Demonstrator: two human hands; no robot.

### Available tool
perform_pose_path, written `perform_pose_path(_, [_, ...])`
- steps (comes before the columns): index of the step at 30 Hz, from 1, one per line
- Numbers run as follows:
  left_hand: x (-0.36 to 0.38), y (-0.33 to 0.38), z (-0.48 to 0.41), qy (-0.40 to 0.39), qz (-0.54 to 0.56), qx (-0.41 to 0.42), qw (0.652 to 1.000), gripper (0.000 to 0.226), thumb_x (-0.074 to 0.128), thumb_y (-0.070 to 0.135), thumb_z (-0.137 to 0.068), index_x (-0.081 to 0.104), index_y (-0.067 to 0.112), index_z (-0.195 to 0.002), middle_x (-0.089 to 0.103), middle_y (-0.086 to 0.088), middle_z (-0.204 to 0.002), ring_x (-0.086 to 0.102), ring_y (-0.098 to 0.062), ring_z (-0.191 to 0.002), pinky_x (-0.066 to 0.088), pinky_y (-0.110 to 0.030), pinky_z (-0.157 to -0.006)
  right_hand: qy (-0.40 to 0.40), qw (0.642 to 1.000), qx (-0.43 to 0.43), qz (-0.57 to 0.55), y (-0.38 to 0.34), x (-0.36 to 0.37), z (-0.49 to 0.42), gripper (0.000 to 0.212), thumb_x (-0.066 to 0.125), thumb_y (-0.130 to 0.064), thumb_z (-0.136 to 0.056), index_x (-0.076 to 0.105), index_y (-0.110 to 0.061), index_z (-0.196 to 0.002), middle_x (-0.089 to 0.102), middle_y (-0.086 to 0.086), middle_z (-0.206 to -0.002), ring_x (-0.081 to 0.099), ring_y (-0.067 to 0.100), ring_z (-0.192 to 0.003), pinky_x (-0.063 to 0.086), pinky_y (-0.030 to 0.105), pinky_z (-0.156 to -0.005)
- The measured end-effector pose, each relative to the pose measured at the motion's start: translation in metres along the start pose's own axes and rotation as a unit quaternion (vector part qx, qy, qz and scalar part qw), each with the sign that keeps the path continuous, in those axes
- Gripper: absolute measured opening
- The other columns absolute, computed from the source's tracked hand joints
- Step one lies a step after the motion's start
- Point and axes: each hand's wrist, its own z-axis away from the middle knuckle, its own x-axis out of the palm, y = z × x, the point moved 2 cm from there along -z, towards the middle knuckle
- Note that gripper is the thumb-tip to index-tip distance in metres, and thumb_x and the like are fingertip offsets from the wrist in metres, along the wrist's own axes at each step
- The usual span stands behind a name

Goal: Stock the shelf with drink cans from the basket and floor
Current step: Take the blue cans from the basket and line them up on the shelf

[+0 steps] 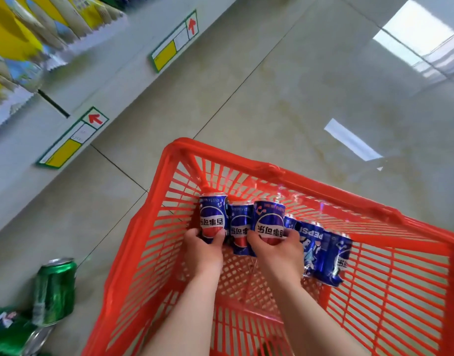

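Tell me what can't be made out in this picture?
Head view only:
- Basket near end: cut off by the bottom edge and covered by the forearms.
- Blue cans: overlapping, so the count is uncertain.
- Green cans on the floor: lower ones cut by the edge, blurred.
- Shelf tags: print too small.
- Yellow packets: blurred, cropped.

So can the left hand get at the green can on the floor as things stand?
Probably not right away: the left hand is inside the red basket, closed on a blue can. The green can lies outside, beyond the basket's wall.
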Motion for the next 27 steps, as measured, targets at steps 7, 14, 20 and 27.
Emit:
perform_pose_path(7, [-0.002,0.009,-0.005,-0.077,0.050,-0.076,0.993,0.073,0.075,0.048,-0.074,0.047,0.007,-0.128,0.057,-0.011,-0.126,0.055,-0.031,-0.113,0.046,-0.041,-0.092,-0.042,0.995,-0.004,-0.088,-0.003,-0.006,0.004,0.037,0.082,-0.044,-0.070,0.065,-0.024,-0.095,0.071,-0.005,-0.085,0.069,0.013,-0.073,0.058,0.034,-0.069])
perform_pose_path(14, [-0.019,0.031,0.037,-0.043,0.115,-0.058,0.991,0.071,0.071,0.054,-0.075,0.046,0.006,-0.121,0.060,-0.010,-0.121,0.059,-0.030,-0.108,0.042,-0.033,-0.082,-0.090,0.980,0.022,-0.176,-0.011,-0.019,0.030,0.025,0.083,-0.033,-0.073,0.063,-0.023,-0.084,0.073,0.003,-0.082,0.073,0.025,-0.077,0.061,0.041,-0.075])
perform_pose_path(20, [-0.073,0.055,0.111,-0.079,0.122,-0.021,0.989,0.077,0.065,0.054,-0.081,0.037,0.007,-0.135,0.054,-0.010,-0.131,0.052,-0.028,-0.119,0.039,-0.036,-0.093,-0.101,0.973,-0.016,-0.207,-0.040,-0.069,0.091,0.024,0.082,-0.025,-0.075,0.069,-0.014,-0.091,0.074,0.012,-0.080,0.068,0.032,-0.071,0.055,0.037,-0.065])
perform_pose_path(27, [-0.168,0.095,0.221,-0.031,0.196,0.003,0.980,0.057,0.066,0.051,-0.082,0.048,0.006,-0.112,0.063,-0.009,-0.111,0.055,-0.022,-0.088,0.037,-0.031,-0.071,-0.118,0.973,-0.073,-0.185,-0.107,-0.148,0.180,0.019,0.080,-0.030,-0.075,0.066,-0.020,-0.084,0.073,0.006,-0.073,0.073,0.029,-0.069,0.055,0.032,-0.054])
